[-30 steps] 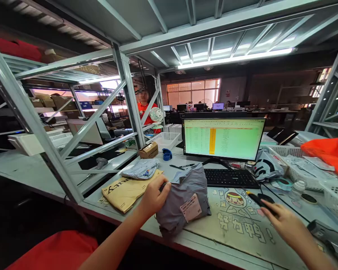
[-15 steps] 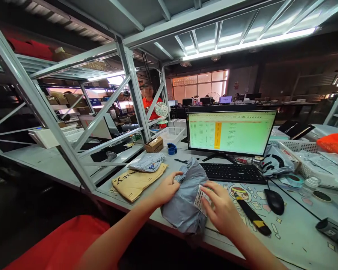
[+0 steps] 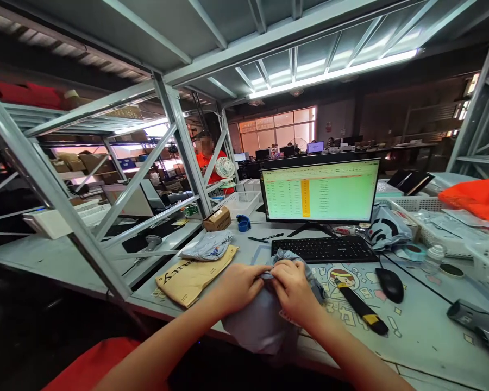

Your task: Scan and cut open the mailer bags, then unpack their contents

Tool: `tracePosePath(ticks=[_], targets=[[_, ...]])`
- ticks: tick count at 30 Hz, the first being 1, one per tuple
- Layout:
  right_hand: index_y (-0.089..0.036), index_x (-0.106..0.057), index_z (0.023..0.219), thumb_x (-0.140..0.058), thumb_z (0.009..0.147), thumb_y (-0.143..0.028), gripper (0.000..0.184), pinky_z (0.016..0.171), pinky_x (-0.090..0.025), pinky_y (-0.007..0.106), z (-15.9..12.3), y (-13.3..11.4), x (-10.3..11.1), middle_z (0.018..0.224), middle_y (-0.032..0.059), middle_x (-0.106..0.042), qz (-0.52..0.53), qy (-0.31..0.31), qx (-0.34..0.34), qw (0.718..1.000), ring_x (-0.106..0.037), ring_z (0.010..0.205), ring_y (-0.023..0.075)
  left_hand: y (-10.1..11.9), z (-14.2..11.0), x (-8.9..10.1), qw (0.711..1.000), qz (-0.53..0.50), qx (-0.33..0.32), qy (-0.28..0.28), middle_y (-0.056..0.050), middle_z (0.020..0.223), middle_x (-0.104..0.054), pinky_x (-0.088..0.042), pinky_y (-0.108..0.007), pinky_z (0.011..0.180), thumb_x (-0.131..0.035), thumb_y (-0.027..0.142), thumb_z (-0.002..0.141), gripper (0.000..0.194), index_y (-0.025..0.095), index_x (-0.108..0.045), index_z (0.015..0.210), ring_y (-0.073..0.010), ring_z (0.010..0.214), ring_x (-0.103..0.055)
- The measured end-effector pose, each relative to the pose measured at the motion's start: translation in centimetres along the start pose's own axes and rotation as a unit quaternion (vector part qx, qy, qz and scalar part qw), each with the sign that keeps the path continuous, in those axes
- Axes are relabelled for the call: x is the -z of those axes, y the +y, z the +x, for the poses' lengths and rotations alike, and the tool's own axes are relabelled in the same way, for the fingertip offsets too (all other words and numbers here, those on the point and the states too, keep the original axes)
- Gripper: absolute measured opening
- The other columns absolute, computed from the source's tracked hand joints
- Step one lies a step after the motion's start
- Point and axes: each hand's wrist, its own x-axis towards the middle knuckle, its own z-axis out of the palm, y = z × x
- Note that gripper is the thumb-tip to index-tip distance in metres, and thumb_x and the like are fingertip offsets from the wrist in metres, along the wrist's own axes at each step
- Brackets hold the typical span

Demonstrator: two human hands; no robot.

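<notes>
In the head view, my two hands met at a grey plastic bag [image 3: 255, 323], which sat at the front edge of the desk [image 3: 242, 241], at the centre of my clock. My left hand [image 3: 240, 285] pinched the crumpled plastic at the bag's top, thumb and fingers closed on it, and my right hand [image 3: 295, 288] gripped the same fold, fingertips nearly against the left ones. A printed label [image 3: 287, 317] peeked out from under my right hand, mostly covered. From the bag, a yellow mailer [image 3: 191, 279] lay at ten o'clock with a pale packet [image 3: 209, 247] resting on its far side. At eleven o'clock stood a small cardboard box [image 3: 217, 220], and just right of it a blue ring-shaped item [image 3: 243, 223]. A black pen [image 3: 267, 238] lay at twelve. At one o'clock were the keyboard [image 3: 324, 250] and, behind it, the monitor [image 3: 320, 190] showing a spreadsheet. A black-and-yellow knife [image 3: 361, 307] lay at three o'clock on the cartoon mat [image 3: 395, 320], near the mouse [image 3: 390, 285]. Well apart, also toward three, was a grey scanner [image 3: 475, 323].
</notes>
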Motion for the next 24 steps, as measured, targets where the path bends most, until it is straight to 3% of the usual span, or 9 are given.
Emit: tracePosePath(ticks=[3,6,8,13,16,20,22,24], targets=[[-0.019,-0.061,0.085,-0.045,0.103,-0.022,0.024,0.082,-0.030,0.037,0.1,0.0,1.0,0.086,0.0012,-0.064,0.042,-0.004,-0.036,0.998,-0.055,0.089,0.0170,1.2,0.5,0.2,0.998,0.042,-0.037,-0.014,-0.008,0.092,-0.077,-0.037,-0.033,0.070,-0.046,0.028,0.095,0.030,0.026,-0.075,0.102,-0.0232,0.081,-0.067],[-0.018,-0.054,0.075,-0.043,0.105,-0.030,0.034,0.080,-0.033,0.035,-0.6,0.0,2.0,0.078,0.0005,-0.058,0.058,-0.020,-0.039,0.997,-0.051,0.079,0.0161,1.9,1.0,-0.3,0.996,0.077,-0.052,-0.016,-0.007,0.078,-0.073,-0.032,-0.033,0.066,-0.045,0.027,0.095,0.028,0.023,-0.070,0.082,-0.0220,0.071,-0.062],[-0.018,-0.047,0.072,-0.041,0.105,-0.029,0.036,0.081,-0.033,0.035,-1.6,-0.5,2.8,0.075,0.0000,-0.054,0.044,-0.034,-0.023,0.998,-0.048,0.076,0.0156,1.4,1.9,-0.6,0.996,0.085,-0.039,0.006,-0.007,0.076,-0.070,-0.031,-0.033,0.067,-0.046,0.026,0.094,0.025,0.023,-0.066,0.079,-0.0223,0.070,-0.060],[-0.019,-0.047,0.081,-0.038,0.101,-0.020,0.022,0.098,-0.032,0.040,-5.8,-1.9,4.4,0.078,-0.0011,-0.053,-0.006,-0.116,0.067,0.991,-0.051,0.084,0.0161,-3.1,5.4,-0.1,0.989,0.025,0.103,0.102,-0.011,0.077,-0.067,-0.031,-0.033,0.068,-0.042,0.023,0.090,0.023,0.021,-0.055,0.071,-0.0243,0.075,-0.059],[-0.019,-0.047,0.079,-0.039,0.103,-0.019,0.025,0.099,-0.030,0.040,-7.4,-0.9,4.8,0.077,-0.0009,-0.054,-0.073,-0.097,0.063,0.991,-0.050,0.082,0.0161,-4.7,6.7,-0.3,0.991,-0.019,0.087,0.101,-0.010,0.081,-0.068,-0.036,-0.031,0.070,-0.039,0.029,0.093,0.027,0.021,-0.053,0.071,-0.0233,0.079,-0.061],[-0.020,-0.052,0.081,-0.034,0.107,-0.022,0.031,0.089,-0.034,0.037,-6.6,0.4,5.2,0.073,-0.0006,-0.056,-0.112,-0.071,0.027,0.991,-0.049,0.071,0.0161,-3.5,6.8,-1.8,0.991,-0.085,0.060,0.085,-0.007,0.083,-0.070,-0.042,-0.030,0.071,-0.035,0.040,0.096,0.035,0.021,-0.056,0.075,-0.0211,0.079,-0.062],[-0.020,-0.060,0.100,-0.039,0.106,-0.021,0.022,0.088,-0.037,0.036,-4.9,0.0,5.3,0.088,0.0032,-0.064,-0.134,-0.047,0.027,0.989,-0.055,0.081,0.0185,-2.1,6.7,-2.4,0.987,-0.139,0.041,0.070,-0.005,0.080,-0.069,-0.044,-0.029,0.070,-0.036,0.043,0.095,0.036,0.021,-0.056,0.074,-0.0201,0.077,-0.061],[-0.019,-0.058,0.126,-0.051,0.101,-0.022,0.026,0.098,-0.039,0.039,-2.8,-1.1,5.2,0.121,0.0095,-0.064,-0.167,-0.058,0.051,0.983,-0.056,0.112,0.0245,-0.7,6.5,-2.6,0.975,-0.214,0.016,0.060,-0.004,0.080,-0.068,-0.046,-0.029,0.072,-0.038,0.043,0.093,0.034,0.021,-0.057,0.075,-0.0193,0.078,-0.060]])
